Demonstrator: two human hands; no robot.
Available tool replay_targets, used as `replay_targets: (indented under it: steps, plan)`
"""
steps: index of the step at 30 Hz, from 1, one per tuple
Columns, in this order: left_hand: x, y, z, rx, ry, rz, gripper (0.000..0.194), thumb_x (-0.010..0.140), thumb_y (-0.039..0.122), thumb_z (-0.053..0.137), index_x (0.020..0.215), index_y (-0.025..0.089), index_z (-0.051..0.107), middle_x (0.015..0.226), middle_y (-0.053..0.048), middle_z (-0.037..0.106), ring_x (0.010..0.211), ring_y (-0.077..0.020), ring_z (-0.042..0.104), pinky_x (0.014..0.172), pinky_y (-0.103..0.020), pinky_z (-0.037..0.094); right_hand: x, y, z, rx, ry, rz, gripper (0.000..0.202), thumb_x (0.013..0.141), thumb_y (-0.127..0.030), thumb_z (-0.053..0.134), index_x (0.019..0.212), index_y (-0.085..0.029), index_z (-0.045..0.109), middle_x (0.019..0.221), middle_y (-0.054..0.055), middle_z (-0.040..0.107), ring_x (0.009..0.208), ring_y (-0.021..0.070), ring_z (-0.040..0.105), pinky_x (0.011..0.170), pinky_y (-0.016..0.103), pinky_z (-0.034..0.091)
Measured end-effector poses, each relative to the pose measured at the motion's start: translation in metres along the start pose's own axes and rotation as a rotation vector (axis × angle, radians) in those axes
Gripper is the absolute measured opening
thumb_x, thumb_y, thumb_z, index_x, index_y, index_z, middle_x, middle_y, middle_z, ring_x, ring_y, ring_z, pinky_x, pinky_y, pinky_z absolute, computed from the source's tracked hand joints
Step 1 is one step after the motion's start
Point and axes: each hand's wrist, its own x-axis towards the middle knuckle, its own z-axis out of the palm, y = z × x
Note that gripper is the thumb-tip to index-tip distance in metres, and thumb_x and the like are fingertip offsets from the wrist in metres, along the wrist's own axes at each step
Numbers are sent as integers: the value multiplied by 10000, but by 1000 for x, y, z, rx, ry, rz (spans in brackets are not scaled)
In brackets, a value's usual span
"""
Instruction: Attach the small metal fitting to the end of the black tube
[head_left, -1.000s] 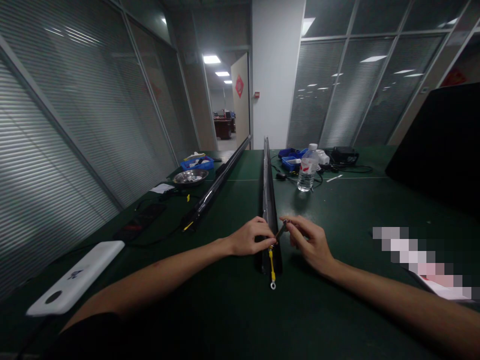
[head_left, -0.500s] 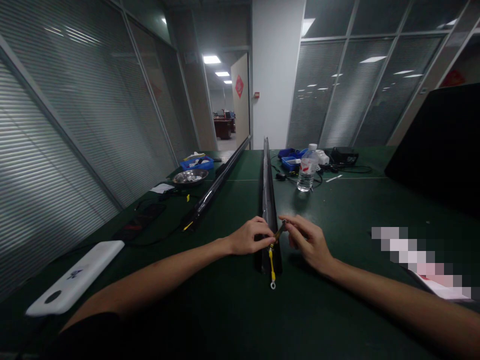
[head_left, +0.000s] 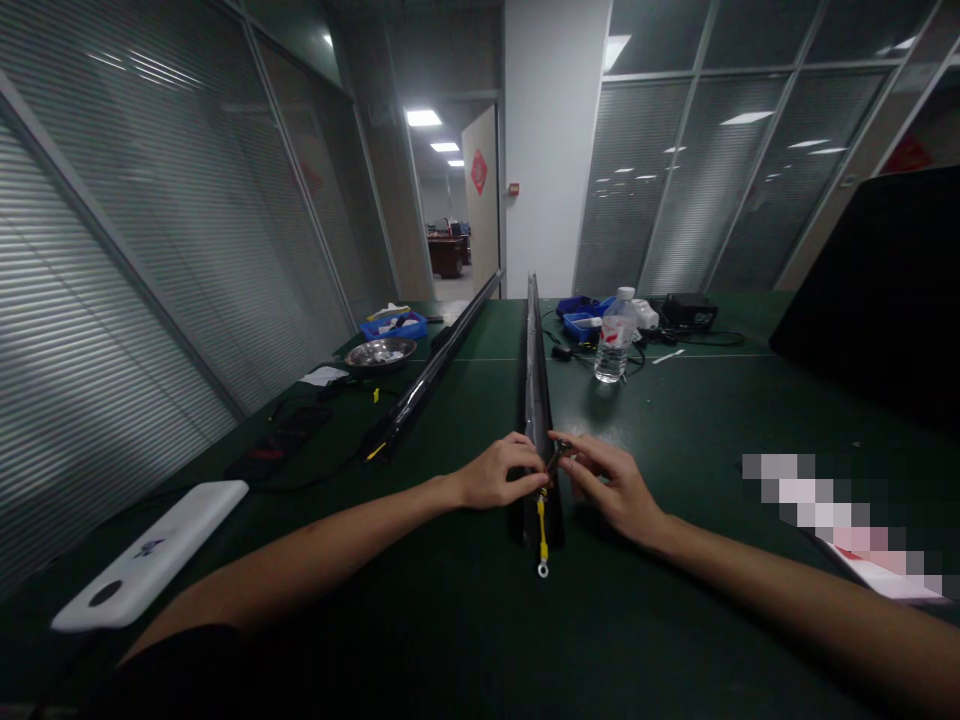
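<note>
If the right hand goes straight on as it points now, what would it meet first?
Probably the small metal tool at its fingers, then the black rail or left hand; depth there is unclear.

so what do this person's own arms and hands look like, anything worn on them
The left hand and right hand wear no gloves; no ring or watch can be made out. Both forearms are bare. A plain, very dark sleeve shows on the left arm; no right sleeve is in view.
</note>
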Motion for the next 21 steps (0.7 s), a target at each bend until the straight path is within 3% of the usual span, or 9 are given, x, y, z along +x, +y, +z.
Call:
replay_targets:
  steps: [5,21]
  plan:
    - [-1,-3,1,8,10,22,195,1028,286,578,978,155,713,979,-50,743,976,-202,633,1064,-372,387,3,3,0,24,-95,16,268,1069,-389,587,1002,-184,745,839,30,613,672,153,602,603,267,494]
    - [0,0,0,11,-44,-24,240,1056,326,556,965,160,703,925,-44,726,915,-191,625,1093,-389,377,12,21,-2,359,-164,255,387,929,-533,747,859,-153,768,873,30,615,580,94,570,456,195,461]
